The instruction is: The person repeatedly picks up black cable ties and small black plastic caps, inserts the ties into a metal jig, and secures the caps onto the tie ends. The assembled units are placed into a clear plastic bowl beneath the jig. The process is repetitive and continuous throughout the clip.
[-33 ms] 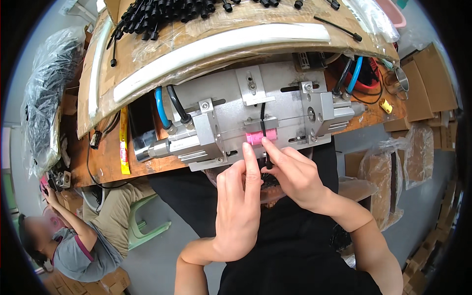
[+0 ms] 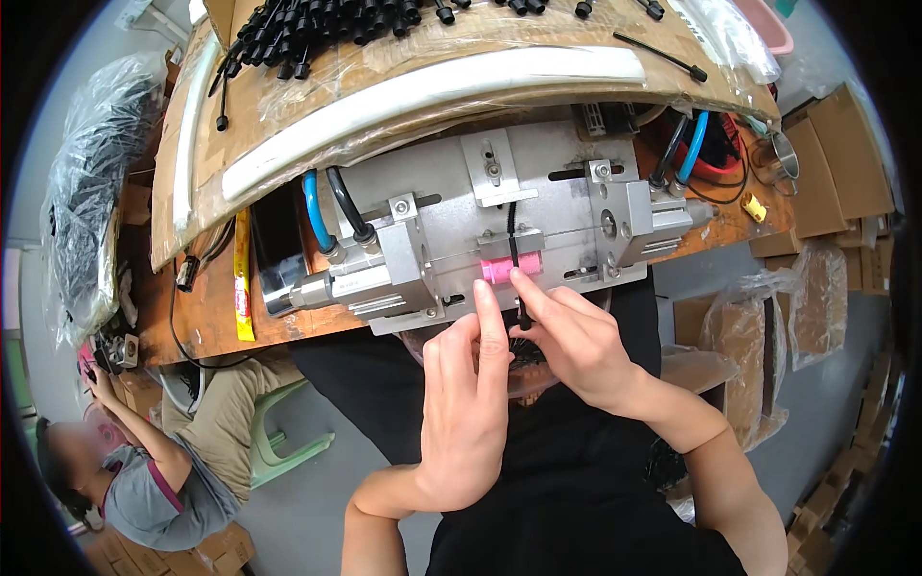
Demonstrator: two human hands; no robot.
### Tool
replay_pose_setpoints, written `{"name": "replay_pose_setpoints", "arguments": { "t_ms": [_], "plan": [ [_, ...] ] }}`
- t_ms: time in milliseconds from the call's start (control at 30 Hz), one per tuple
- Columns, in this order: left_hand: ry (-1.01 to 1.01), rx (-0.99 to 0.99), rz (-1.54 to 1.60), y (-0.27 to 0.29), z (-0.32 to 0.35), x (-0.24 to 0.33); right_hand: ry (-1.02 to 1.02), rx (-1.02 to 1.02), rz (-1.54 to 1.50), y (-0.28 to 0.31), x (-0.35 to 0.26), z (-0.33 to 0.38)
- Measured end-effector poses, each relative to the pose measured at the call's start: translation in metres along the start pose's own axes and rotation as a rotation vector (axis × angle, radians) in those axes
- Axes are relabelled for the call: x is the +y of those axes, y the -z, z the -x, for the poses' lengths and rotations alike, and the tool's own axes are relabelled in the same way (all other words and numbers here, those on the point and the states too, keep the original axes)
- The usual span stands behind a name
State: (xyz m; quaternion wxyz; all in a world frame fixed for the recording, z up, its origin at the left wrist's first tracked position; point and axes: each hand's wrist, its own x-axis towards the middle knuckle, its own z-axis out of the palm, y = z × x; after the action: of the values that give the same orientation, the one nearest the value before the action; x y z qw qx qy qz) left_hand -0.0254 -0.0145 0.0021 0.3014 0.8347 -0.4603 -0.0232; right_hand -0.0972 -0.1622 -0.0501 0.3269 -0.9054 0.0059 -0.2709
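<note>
A thin black cord point(image 2: 512, 223) with a thicker black end runs toward me across a pink block point(image 2: 497, 270) on a metal clamping fixture point(image 2: 451, 230). My right hand point(image 2: 591, 348) pinches the near part of this cord; its index fingertip presses at the pink block's front and its thumb lies by the black end. My left hand point(image 2: 461, 408) has its index finger stretched up to the block's near left edge. Its other fingers are loosely bent, with nothing visible in them. Metal cylinders point(image 2: 360, 281) flank the block, with a gap on either side.
Beyond the fixture, a cardboard-covered shelf point(image 2: 403, 134) carries a pile of black cords with end caps point(image 2: 327, 29). Blue hoses point(image 2: 315, 211) and black ones join the cylinders. On the wooden bench point(image 2: 202, 312) lies a yellow packet point(image 2: 243, 278). A co-worker point(image 2: 163, 480) sits at left.
</note>
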Motion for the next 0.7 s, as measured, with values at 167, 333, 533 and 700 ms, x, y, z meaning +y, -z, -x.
{"name": "replay_pose_setpoints", "arguments": {
  "t_ms": [167,333,533,700],
  "plan": [
    [0.017,0.008,0.008,0.0016,-0.0011,-0.0026,-0.001,0.019,-0.012,-0.0038,0.0013,-0.0002],
    [0.011,0.007,0.021,0.0,-0.0014,-0.0037,-0.025,-0.005,-0.01,0.0001,-0.0032,0.0022],
    [0.015,0.014,0.026,-0.0013,-0.0019,-0.0041,-0.019,0.015,-0.012,-0.0024,-0.0031,0.0006],
    [0.022,0.002,0.055,-0.0006,-0.0013,-0.0052,-0.008,0.022,0.007,-0.0032,-0.0023,0.0019]
  ]
}}
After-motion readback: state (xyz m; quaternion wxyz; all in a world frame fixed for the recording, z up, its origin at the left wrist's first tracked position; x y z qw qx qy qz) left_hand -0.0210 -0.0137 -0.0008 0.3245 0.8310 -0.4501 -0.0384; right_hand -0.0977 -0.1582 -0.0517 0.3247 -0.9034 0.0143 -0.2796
